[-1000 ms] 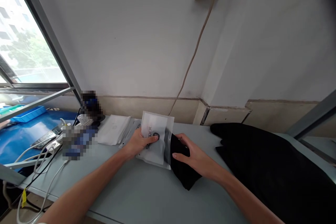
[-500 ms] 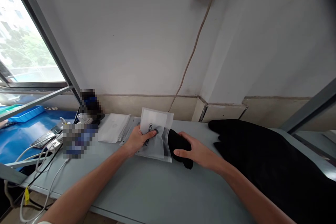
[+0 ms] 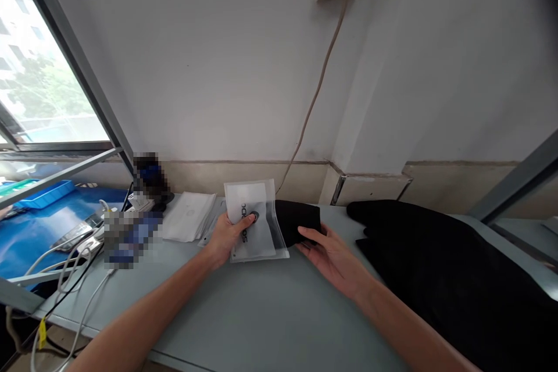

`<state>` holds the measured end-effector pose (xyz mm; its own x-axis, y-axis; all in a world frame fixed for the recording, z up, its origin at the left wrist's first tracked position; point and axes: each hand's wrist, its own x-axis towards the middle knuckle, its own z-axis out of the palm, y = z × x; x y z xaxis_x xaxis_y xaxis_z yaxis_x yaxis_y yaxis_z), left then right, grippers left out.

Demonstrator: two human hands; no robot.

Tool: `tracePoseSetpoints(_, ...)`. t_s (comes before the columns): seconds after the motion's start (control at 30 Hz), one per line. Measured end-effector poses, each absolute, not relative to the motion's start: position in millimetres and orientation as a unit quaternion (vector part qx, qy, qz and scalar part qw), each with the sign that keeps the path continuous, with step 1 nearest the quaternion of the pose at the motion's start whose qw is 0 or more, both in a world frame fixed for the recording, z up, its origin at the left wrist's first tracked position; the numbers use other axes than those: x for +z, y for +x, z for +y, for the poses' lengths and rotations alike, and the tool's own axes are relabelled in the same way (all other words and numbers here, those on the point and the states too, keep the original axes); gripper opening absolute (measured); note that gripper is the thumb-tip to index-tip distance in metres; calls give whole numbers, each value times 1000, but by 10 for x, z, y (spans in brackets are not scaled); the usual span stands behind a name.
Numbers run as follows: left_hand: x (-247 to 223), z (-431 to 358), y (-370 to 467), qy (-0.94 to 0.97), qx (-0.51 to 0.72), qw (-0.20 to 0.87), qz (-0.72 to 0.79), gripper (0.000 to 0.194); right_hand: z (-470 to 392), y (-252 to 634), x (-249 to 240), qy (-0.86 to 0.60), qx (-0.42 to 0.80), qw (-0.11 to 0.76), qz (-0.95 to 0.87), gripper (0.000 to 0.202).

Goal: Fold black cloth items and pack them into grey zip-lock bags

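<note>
My left hand (image 3: 226,236) grips a frosted plastic bag (image 3: 261,244) with dark lettering, its thumb pressed on the round dark mark on the front. Out of the bag's right-hand opening sticks a folded black cloth (image 3: 299,218); how far it reaches inside is hard to make out. At the cloth's outer end, my right hand (image 3: 333,253) holds its lower right edge between thumb and fingers, some of them hidden behind it. Left of the bag lies a stack of white plastic bags (image 3: 189,215).
A large heap of black fabric (image 3: 436,261) covers the right of the grey tabletop (image 3: 270,314). White cables (image 3: 93,296) and a power strip (image 3: 142,200) crowd the left, near a blue tray (image 3: 47,193). A cord (image 3: 320,81) hangs down the wall behind.
The bag has shifted slightly left and turned a little. The black cloth now shows a flatter, squarer end, and my right hand has moved to its lower right edge.
</note>
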<state>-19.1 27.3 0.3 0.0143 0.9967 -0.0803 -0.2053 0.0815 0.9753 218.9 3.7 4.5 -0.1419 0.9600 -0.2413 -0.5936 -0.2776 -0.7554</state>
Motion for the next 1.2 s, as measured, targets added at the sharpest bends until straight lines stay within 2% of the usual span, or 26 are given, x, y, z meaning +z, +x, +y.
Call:
tracePoseSetpoints(0.23, 38, 187, -115, 421, 495, 620, 439, 49, 106, 2208, -21, -392, 666, 607, -184, 20)
tracePoseSetpoints(0.37, 19, 168, -74, 394, 529, 612, 436, 48, 82, 2190, -22, -358, 695, 582, -225, 28)
tracePoseSetpoints(0.43, 3, 177, -71, 382, 543, 611, 432, 45, 74, 2178, -32, -374, 694, 572, -224, 26)
tracePoseSetpoints(0.53, -16, 189, -74, 368, 563, 611, 418, 44, 66, 2163, -30, -407, 725, 505, -233, 24)
tracePoseSetpoints(0.67, 0, 191, -90, 358, 575, 616, 402, 43, 3, 2158, 53, -475, 720, 392, -319, 46)
tracePoseSetpoints(0.8, 27, 185, -97, 354, 593, 608, 391, 46, -67, 2165, 134, -482, 685, 330, -435, 71)
tracePoseSetpoints(0.87, 18, 176, -89, 363, 587, 608, 393, 46, -74, 2161, 150, -453, 695, 351, -433, 67)
tracePoseSetpoints(1.03, -35, 130, -69, 422, 554, 589, 410, 44, -58, 2135, 164, -410, 677, 512, -335, 32)
tracePoseSetpoints(1.2, -39, 104, -63, 441, 537, 586, 416, 47, -42, 2117, 142, -357, 670, 583, -288, 50)
